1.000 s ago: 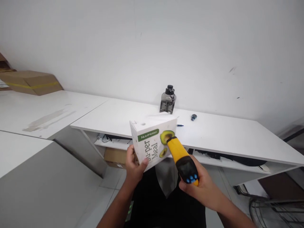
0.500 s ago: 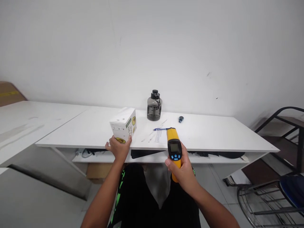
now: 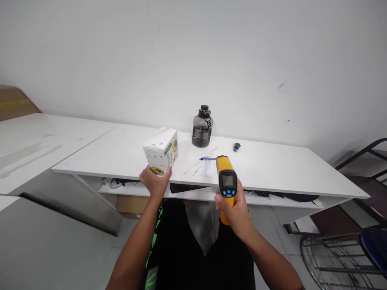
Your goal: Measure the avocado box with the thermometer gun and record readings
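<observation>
Cardboard carton [image 3: 161, 152], front-left of the bottle [image 3: 201, 128], left hand [image 3: 155, 181] gripping it low, probably light, stiff, crushable: hold opposite faces gently; yellow meter [image 3: 227, 180], front-right of the bottle, right hand [image 3: 238, 209] gripping its handle, likely rigid plastic, best held there.

White desk [image 3: 278, 169] | bottle [image 3: 201, 133], upright at back | blue pen [image 3: 207, 159] | small watch-like object [image 3: 236, 147], right of bottle
</observation>
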A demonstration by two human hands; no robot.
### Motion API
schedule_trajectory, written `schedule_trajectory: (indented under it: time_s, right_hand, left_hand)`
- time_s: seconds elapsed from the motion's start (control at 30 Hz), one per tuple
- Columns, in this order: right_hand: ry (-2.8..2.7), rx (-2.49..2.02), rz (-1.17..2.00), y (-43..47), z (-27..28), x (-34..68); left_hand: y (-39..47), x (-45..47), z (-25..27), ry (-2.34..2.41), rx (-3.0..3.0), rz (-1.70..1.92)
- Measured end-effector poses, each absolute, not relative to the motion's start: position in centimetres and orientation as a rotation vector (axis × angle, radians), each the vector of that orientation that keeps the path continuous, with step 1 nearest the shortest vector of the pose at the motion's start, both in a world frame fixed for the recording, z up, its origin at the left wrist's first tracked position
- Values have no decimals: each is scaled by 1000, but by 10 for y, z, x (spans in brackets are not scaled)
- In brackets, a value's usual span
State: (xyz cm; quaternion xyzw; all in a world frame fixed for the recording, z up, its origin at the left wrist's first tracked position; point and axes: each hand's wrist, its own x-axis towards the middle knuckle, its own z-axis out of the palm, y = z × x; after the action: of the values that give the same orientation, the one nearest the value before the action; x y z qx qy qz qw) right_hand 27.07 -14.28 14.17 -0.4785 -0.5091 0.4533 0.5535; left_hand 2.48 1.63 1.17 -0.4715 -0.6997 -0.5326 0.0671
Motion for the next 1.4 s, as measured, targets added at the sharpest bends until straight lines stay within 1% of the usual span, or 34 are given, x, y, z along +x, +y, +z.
schedule_trajectory:
  time_s: [0.3, 0.83, 1.4]
  right_hand:
    - [-1151, -1125, 1172, -135, 140, 273]
    - [-1175, -1127, 1136, -139, 133, 272]
    - [-1148, -1199, 1207, -139, 129, 265]
  left_hand:
    - [17, 25, 10, -2096, -1434, -1603]
    - [16, 26, 12, -2128, -1420, -1612]
    - [16, 24, 8, -2126, -1426, -1589]
